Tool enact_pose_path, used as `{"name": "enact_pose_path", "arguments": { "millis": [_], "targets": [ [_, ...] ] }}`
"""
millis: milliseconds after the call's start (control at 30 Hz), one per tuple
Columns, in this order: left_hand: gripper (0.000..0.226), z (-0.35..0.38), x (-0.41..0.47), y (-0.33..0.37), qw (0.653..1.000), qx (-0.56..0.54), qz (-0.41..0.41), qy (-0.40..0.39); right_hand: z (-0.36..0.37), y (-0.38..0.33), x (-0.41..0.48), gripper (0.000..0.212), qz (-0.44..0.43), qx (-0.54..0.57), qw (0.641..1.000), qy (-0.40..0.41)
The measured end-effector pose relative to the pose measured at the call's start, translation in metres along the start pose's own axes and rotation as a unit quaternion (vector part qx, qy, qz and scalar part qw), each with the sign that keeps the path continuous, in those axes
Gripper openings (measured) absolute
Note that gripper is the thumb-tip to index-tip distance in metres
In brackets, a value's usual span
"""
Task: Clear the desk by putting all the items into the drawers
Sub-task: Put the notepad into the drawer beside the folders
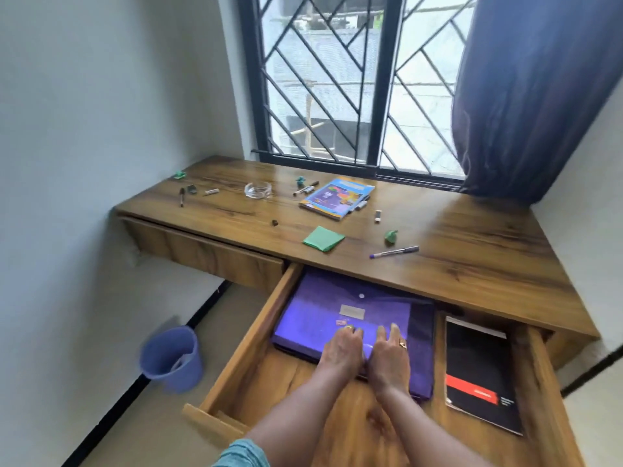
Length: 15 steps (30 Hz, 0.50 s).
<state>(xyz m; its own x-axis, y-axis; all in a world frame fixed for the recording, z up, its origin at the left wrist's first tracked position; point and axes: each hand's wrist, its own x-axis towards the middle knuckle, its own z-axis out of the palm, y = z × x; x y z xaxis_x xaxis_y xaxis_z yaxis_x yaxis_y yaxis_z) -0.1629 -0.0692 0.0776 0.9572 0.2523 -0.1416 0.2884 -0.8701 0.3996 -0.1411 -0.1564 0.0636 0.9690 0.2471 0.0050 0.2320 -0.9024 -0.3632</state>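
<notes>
The right-hand drawer [236, 352] of the wooden desk [472, 251] stands pulled out. Inside lies a purple snap folder [323, 311] on a darker purple folder [421, 348], with a black and red notebook [478, 372] to the right. My left hand [342, 348] and my right hand [387, 352] rest flat, side by side, on the purple folder's near edge, fingers straight. On the desktop lie a colourful book [337, 197], a green sticky pad [323, 238], a glass ashtray [258, 189], a blue pen [394, 251], markers [305, 189] and green paper scraps [391, 236].
The left drawer [202, 251] is shut. A blue bucket [172, 357] stands on the floor by the left wall. A barred window [337, 79] and a dark blue curtain [532, 96] back the desk. More small items, a pen [182, 197] and a cap [275, 222], lie at the left.
</notes>
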Motion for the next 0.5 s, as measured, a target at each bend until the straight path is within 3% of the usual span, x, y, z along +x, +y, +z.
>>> {"name": "enact_pose_path", "arguments": {
  "millis": [233, 500],
  "targets": [
    [0.049, -0.077, -0.002, -0.139, 0.999, 0.02, 0.008, 0.046, 0.032, -0.135, 0.001, 0.058, -0.024, 0.024, 0.999, 0.021],
    [0.052, -0.156, -0.011, -0.265, 0.997, 0.036, 0.02, 0.061, 0.074, -0.279, 0.001, 0.044, -0.022, 0.048, 0.998, 0.041]
  ]
}}
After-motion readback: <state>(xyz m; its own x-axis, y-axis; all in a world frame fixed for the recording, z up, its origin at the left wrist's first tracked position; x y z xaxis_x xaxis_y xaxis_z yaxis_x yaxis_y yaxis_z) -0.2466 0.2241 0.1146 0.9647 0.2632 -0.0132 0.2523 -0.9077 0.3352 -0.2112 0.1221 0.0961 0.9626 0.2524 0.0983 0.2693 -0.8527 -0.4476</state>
